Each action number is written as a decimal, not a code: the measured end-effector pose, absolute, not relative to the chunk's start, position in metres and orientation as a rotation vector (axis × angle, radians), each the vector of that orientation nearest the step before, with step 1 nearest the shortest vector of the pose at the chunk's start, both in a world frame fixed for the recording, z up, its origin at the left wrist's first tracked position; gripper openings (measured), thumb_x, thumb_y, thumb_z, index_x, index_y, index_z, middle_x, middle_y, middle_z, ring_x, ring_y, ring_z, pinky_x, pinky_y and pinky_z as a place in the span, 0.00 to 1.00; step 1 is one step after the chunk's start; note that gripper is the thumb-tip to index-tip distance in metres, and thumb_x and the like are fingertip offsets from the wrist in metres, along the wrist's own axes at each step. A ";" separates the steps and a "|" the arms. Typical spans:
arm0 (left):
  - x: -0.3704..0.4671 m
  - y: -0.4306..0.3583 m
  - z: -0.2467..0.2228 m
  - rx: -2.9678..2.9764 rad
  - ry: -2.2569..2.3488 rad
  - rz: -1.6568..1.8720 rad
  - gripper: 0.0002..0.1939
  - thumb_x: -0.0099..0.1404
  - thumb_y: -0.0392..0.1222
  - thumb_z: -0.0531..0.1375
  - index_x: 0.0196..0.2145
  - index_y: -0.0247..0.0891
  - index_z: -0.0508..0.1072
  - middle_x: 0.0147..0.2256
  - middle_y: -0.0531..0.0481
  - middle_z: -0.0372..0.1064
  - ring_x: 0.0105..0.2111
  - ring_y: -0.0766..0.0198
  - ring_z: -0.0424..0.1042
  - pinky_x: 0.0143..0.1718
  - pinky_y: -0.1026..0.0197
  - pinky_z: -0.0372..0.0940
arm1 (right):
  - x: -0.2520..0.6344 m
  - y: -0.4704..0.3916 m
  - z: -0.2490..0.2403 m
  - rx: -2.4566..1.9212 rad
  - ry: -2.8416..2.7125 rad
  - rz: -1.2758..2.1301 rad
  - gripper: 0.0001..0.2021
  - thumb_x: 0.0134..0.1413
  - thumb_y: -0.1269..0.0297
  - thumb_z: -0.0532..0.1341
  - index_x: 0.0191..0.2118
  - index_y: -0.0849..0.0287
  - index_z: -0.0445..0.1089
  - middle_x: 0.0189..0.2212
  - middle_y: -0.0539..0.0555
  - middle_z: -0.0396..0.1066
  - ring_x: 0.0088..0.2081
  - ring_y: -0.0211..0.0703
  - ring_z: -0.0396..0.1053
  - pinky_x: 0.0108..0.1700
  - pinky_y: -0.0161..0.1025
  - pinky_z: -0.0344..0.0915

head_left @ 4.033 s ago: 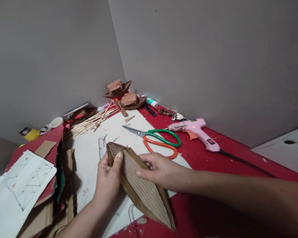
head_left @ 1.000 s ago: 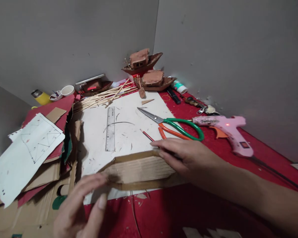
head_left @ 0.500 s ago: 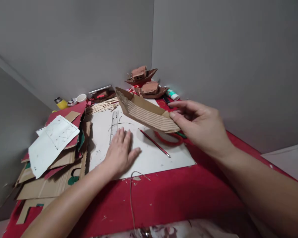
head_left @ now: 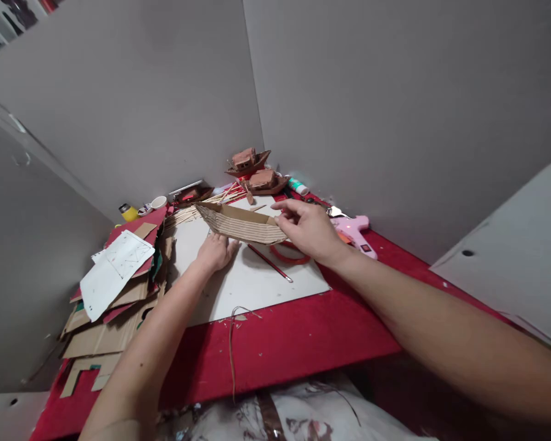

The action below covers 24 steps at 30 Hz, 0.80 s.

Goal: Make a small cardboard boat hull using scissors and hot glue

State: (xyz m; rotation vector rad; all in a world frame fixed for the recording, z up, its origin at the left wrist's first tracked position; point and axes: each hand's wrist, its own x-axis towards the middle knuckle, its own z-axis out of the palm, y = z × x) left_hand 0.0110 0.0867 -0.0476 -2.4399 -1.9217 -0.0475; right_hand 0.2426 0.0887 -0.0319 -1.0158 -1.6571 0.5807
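Right hand [head_left: 307,228] pinches cardboard boat hull [head_left: 243,225] by right end, above white sheet [head_left: 239,288]. Left hand [head_left: 215,252] rests loose on sheet, grasping nothing visible. Hull walls formed; top unroofed, unlike far model boats [head_left: 263,181].

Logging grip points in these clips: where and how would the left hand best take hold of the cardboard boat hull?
Probably the near wall of the cardboard boat hull, by its left tip, with the left hand coming from the left. The open top leaves a thin edge to pinch, and that tip is clear of the right hand, which holds the other end.
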 end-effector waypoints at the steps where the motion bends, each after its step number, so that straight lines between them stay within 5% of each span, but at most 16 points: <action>1: 0.011 0.079 -0.049 -2.441 -1.925 -0.048 0.25 0.71 0.50 0.46 0.55 0.28 0.63 0.59 0.32 0.61 0.62 0.47 0.54 0.62 0.47 0.46 | 0.242 0.088 -0.032 -1.013 -1.672 0.573 0.12 0.50 0.72 0.58 0.40 0.62 0.75 0.23 0.51 0.71 0.24 0.39 0.66 0.30 0.37 0.63; 8: 0.017 0.024 -0.051 -2.581 -1.902 -0.129 0.25 0.72 0.51 0.44 0.56 0.31 0.64 0.59 0.35 0.61 0.61 0.51 0.56 0.60 0.51 0.53 | 0.242 0.083 -0.030 -1.001 -1.719 0.559 0.13 0.50 0.73 0.58 0.42 0.64 0.75 0.23 0.51 0.71 0.24 0.39 0.66 0.30 0.37 0.62; 12: 0.020 -0.017 -0.053 -2.630 -1.895 -0.234 0.30 0.67 0.55 0.52 0.58 0.28 0.61 0.60 0.31 0.58 0.60 0.47 0.56 0.60 0.49 0.54 | 0.241 0.083 -0.032 -1.006 -1.720 0.549 0.14 0.50 0.73 0.58 0.43 0.64 0.75 0.24 0.52 0.71 0.24 0.40 0.66 0.31 0.37 0.62; 18: 0.030 -0.070 -0.056 -2.674 -1.916 -0.418 0.07 0.68 0.39 0.53 0.39 0.38 0.70 0.39 0.44 0.70 0.42 0.57 0.67 0.46 0.55 0.62 | 0.239 0.081 -0.038 -0.983 -1.789 0.543 0.14 0.50 0.73 0.58 0.43 0.63 0.75 0.24 0.52 0.72 0.25 0.40 0.67 0.31 0.37 0.63; 24: 0.016 -0.166 -0.047 -2.618 -2.082 -0.398 0.09 0.69 0.36 0.48 0.35 0.41 0.67 0.32 0.46 0.69 0.33 0.58 0.67 0.37 0.55 0.62 | 0.238 0.079 -0.040 -0.974 -1.825 0.565 0.16 0.50 0.72 0.58 0.45 0.64 0.75 0.26 0.54 0.74 0.25 0.41 0.68 0.30 0.38 0.63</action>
